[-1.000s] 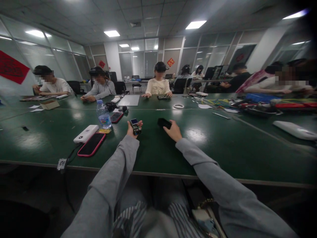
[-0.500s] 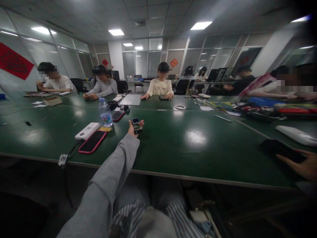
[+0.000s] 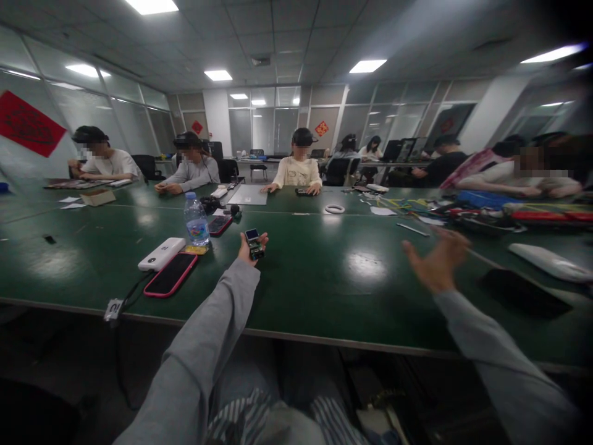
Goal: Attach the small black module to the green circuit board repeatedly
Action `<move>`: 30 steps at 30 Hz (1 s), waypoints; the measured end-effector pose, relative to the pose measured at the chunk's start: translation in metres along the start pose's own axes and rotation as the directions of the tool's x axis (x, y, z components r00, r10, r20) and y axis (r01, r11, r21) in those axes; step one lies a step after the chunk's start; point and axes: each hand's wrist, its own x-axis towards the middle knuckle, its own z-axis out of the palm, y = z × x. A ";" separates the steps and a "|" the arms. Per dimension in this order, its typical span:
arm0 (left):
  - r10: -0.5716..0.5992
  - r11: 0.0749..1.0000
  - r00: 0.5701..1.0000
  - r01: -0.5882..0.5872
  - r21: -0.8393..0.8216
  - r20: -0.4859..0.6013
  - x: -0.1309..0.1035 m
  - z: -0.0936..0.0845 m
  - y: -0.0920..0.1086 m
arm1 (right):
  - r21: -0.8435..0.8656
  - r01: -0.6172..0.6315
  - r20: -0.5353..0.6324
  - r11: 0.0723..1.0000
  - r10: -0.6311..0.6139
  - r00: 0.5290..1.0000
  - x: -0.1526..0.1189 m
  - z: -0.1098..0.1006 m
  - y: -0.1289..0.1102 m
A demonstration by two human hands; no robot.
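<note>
While the blk item (image 3: 523, 292) lay on the surface (image 3: 324, 296) at R, R hand (image 3: 437, 264) hung nearby, fingers spread, holding nothing; L hand (image 3: 245, 251), fingers half-curled, cradled a small circuit board (image 3: 256, 248) w/ screen (image 3: 251, 234), which could've slipped b/c the grip looked loose.

1. Your right hand (image 3: 438, 259) was blurred, its fingertips (image 3: 407, 248) smeared.
2. The black object (image 3: 525, 292) near it was too dark and soft for you to identify.
3. Your left hand (image 3: 245, 253) hid the underside of the small device (image 3: 256, 247), whose fine parts were too tiny to make out.
4. You lost the lower end of the cord (image 3: 119, 364) in shadow below the table (image 3: 324, 296).
5. The left edge cut off your view of the red paper (image 3: 30, 127).
6. Your left sleeve (image 3: 204, 352) ran out at the bottom edge.
</note>
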 end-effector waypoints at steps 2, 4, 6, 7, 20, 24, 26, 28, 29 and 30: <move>-0.002 1.000 1.000 0.002 0.000 0.010 0.001 -0.001 0.000 | 0.180 0.227 0.127 0.957 -0.251 0.960 -0.028 0.029 -0.065; -0.014 1.000 1.000 0.014 -0.003 0.020 0.002 -0.002 0.000 | 0.363 0.364 0.242 0.858 -0.464 0.852 -0.065 0.050 -0.137; -0.058 0.998 0.998 0.057 0.002 0.032 0.003 -0.002 0.001 | 0.523 0.433 0.310 0.734 -0.637 0.705 -0.101 0.062 -0.201; -0.097 0.995 0.995 0.096 0.012 0.039 0.003 -0.003 0.001 | 0.577 0.441 0.328 0.687 -0.690 0.645 -0.116 0.067 -0.225; -0.083 0.989 0.995 0.074 0.131 0.063 -0.009 0.008 0.011 | 0.759 0.025 0.409 0.651 -0.507 0.759 -0.136 0.145 -0.239; -0.079 0.989 0.980 0.054 0.138 0.185 -0.012 0.017 0.009 | 0.774 -0.105 0.436 0.624 -0.406 0.803 -0.132 0.155 -0.232; -0.092 0.987 0.971 0.059 0.150 0.223 -0.011 0.019 0.006 | 0.771 -0.146 0.438 0.619 -0.351 0.828 -0.129 0.157 -0.229; -0.124 0.981 0.959 0.081 0.175 0.253 -0.010 0.020 0.004 | 0.764 -0.193 0.440 0.615 -0.279 0.853 -0.127 0.158 -0.226; -0.143 0.977 0.953 0.093 0.191 0.266 -0.009 0.020 0.003 | 0.762 -0.218 0.442 0.610 -0.243 0.863 -0.125 0.159 -0.225; -0.160 0.973 0.947 0.103 0.208 0.278 -0.008 0.019 0.002 | 0.762 -0.248 0.446 0.599 -0.207 0.871 -0.124 0.159 -0.224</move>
